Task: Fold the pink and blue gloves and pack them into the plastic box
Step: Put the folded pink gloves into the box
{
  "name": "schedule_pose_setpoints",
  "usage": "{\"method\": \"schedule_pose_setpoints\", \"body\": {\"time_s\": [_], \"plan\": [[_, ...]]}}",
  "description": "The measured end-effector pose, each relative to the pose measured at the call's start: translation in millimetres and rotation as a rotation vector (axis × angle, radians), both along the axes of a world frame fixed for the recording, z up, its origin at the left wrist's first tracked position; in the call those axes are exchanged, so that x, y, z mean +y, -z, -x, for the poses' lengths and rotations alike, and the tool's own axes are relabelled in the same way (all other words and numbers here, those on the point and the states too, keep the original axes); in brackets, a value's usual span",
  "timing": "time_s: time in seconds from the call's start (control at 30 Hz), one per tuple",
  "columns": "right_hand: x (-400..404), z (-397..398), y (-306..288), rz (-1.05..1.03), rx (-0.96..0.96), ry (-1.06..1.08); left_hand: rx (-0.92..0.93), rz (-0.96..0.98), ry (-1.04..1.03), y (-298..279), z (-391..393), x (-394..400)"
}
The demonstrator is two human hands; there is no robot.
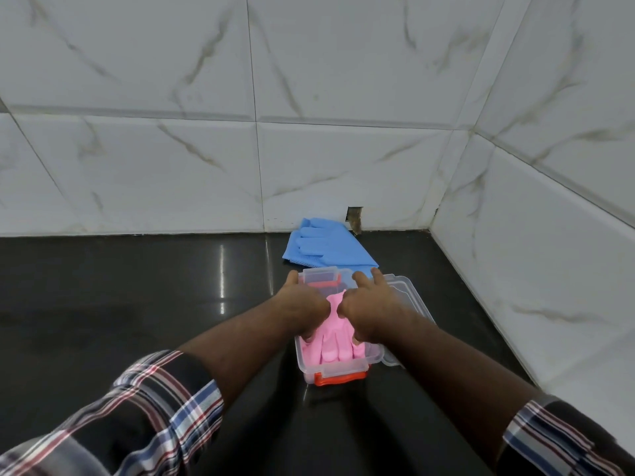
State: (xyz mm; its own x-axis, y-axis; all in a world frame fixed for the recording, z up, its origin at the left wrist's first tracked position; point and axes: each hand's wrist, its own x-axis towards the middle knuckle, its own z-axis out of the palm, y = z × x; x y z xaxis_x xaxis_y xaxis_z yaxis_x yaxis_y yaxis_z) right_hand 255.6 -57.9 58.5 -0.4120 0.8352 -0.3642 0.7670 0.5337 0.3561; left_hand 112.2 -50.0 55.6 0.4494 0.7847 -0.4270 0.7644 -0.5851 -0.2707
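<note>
A clear plastic box [343,367] with orange latches stands on the dark counter. The pink gloves [335,345] lie folded inside it, their fingers pointing toward me. My left hand [304,304] and my right hand [369,304] are both over the box. They press down on the pink gloves with the thumbs meeting in the middle, and the fingers stretch forward over the far rim. The blue gloves [326,247] lie flat on the counter just behind the box, against the wall.
The box's clear lid [409,293] lies flat to the right of the box, partly under my right forearm. White marble-look tiled walls [515,269] close off the back and right. A small hole [354,219] is cut in the back tile. The dark counter [137,286] extends left.
</note>
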Motion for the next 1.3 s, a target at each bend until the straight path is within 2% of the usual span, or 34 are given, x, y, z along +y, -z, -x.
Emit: {"method": "schedule_pose_setpoints", "body": {"time_s": [0.2, 0.33, 0.43, 0.6, 0.93, 1.1, 1.2, 1.3], "plan": [[-4.8, 3.2, 10.1, -0.054, -0.012, -0.009, -0.012, -0.080, 0.005, 17.3, -5.7, -1.2], [-0.7, -1.9, 2.2, 0.050, 0.103, 0.116, -0.093, -0.088, 0.016, 8.4, -0.4, -1.7], [3.7, -5.8, -6.5, 0.084, 0.170, 0.138, -0.142, -0.013, -0.025, 1.4, 1.2, -2.9], [-4.2, -4.2, -2.0, 0.084, 0.029, 0.035, -0.147, 0.048, -0.043, 16.1, -2.0, -6.8], [-13.0, -2.0, 14.8, -0.055, -0.044, -0.052, -0.123, -0.085, -0.045, 36.8, -8.6, -16.5], [-7.6, -2.1, 5.9, 0.052, -0.009, 0.023, -0.116, 0.012, -0.090, 26.1, -8.4, -14.8], [-1.9, -2.8, -9.0, 0.135, 0.109, 0.119, -0.075, 0.108, -0.141, 9.9, -7.9, -8.2], [-1.3, -4.0, -12.7, 0.072, 0.074, 0.081, 0.013, 0.127, -0.143, 1.6, -9.0, -5.5]]}}
